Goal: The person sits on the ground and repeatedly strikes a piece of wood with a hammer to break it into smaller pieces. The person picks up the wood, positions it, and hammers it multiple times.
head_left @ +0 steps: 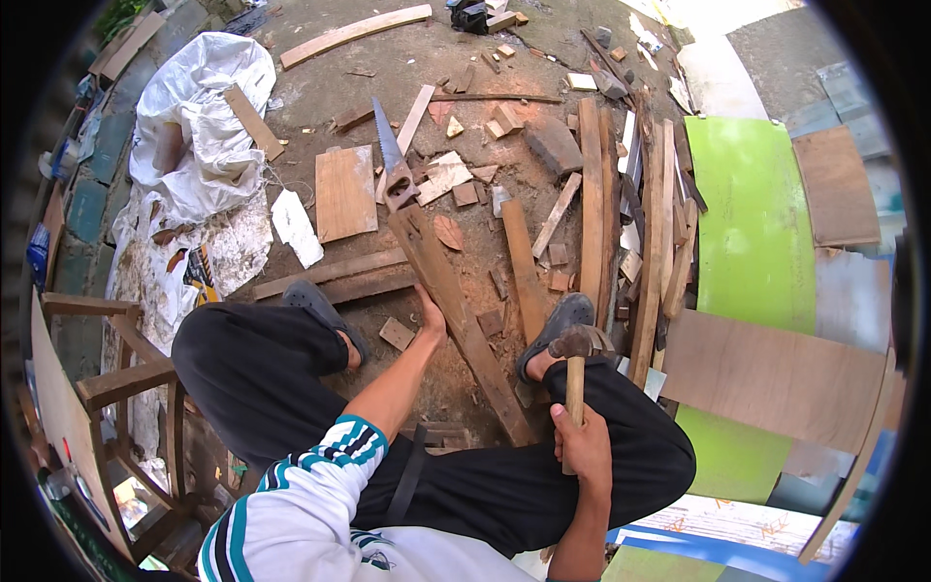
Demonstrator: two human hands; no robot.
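Jutting forward from right grip [582, 444]: hammer [575, 380]

I see a long, straight, weathered brown wooden plank [452, 310] set at a slant, its far end toward the left and its near end toward the right; its surface looks stained and uneven in tone. To the right of the plank's near half, and apart from it, I see a claw hammer with a dull metal head and pale wooden handle [575, 380], gripped low, head outward, claw pointing right.
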